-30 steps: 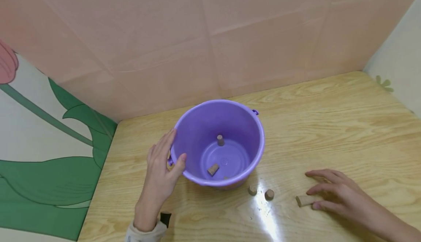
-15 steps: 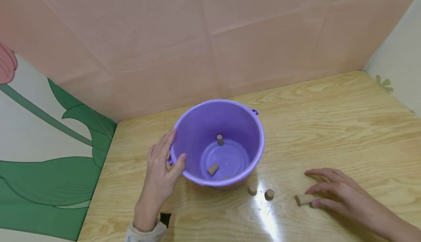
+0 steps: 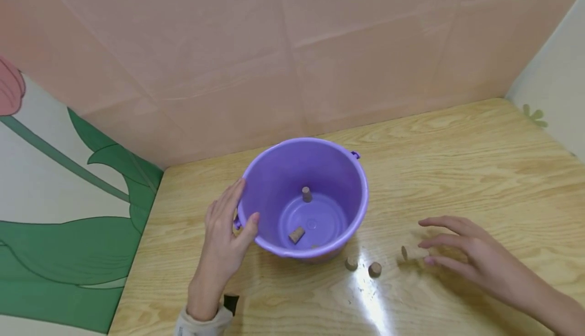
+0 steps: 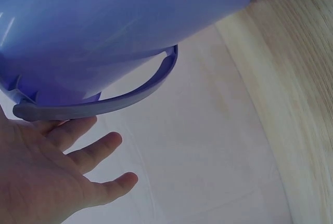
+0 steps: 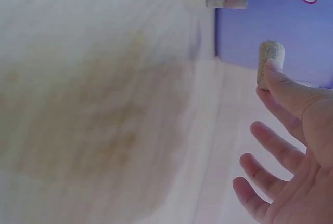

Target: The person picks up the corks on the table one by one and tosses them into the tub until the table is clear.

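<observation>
A purple bucket (image 3: 274, 183) stands upright on the table. My left hand (image 3: 224, 242) holds its left rim, thumb over the edge inside and fingers along the outer wall. In the left wrist view the hanging handle (image 4: 119, 102) lies by those fingers. To the bucket's right, my right hand (image 3: 466, 249) pinches a cork (image 5: 270, 51) between thumb and index finger, just above the table; its other fingers are spread. Inside the bucket are a cork (image 3: 306, 194) near the back and another cork (image 3: 296, 234) on the floor. A small further bit shows by the front wall, mostly hidden.
Two corks, one (image 3: 351, 263) close to the bucket and one (image 3: 375, 269) a little right, stand on the wooden table (image 3: 480, 173). Pink sheeting (image 3: 365, 46) covers the wall behind. A small dark object (image 3: 230, 303) sits beside my left wrist.
The right hand has lifted the cork off the table and moved it slightly up and left, toward the bucket. The left hand and bucket have stayed in place.
</observation>
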A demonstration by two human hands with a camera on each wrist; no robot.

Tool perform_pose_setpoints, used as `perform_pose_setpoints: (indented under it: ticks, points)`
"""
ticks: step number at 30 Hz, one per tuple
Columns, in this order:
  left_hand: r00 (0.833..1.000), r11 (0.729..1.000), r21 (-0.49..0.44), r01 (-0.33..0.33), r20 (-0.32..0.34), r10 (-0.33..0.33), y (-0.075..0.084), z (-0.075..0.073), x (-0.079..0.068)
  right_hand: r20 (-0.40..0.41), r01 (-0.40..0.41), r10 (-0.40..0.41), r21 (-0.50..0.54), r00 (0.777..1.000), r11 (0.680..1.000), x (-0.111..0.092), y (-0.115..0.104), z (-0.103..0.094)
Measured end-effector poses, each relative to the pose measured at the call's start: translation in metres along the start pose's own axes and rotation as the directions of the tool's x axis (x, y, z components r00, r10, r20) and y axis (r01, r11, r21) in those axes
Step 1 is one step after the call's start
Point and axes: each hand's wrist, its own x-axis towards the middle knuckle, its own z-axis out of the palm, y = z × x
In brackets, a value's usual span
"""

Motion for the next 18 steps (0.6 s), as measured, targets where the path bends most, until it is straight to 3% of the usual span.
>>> perform_pose_setpoints:
  ticks: [5,14,18]
  points:
    - [1.000,1.000,0.002,0.003,0.001,-0.003,0.000,0.000,0.000,-0.010,-0.005,0.005,-0.010,1.000,1.000,0.012,-0.005,-0.008]
    - [1.000,1.000,-0.005,0.001,-0.002,-0.001,0.000,0.000,0.000,-0.085,-0.124,0.127,0.036,0.988,0.992,0.034,-0.015,-0.025]
    - [1.000,1.000,-0.001,0.000,0.000,0.000,0.000,0.001,0.000,-0.123,-0.116,0.122,0.060,0.985,0.991,0.044,-0.020,-0.029]
